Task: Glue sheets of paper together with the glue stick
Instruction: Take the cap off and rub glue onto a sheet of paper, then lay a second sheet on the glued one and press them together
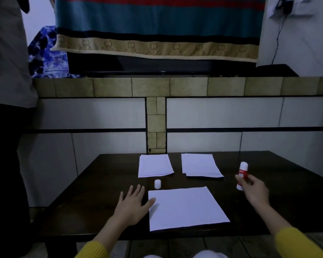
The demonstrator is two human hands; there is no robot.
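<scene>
Glue stick [242, 175] in raised right hand [254, 189]

My right hand [254, 189] covers the lower middle of the glue stick [243, 169], so its label is too hidden and small to read. My left thumb lies over the near sheet's [186, 207] left edge, hiding a bit of it, and how many sheets lie in the two far stacks [154, 165] I can't tell. The bottom edge cuts off my yellow sleeves [295, 243], and the left edge cuts off a person [6, 71] standing there.
</scene>
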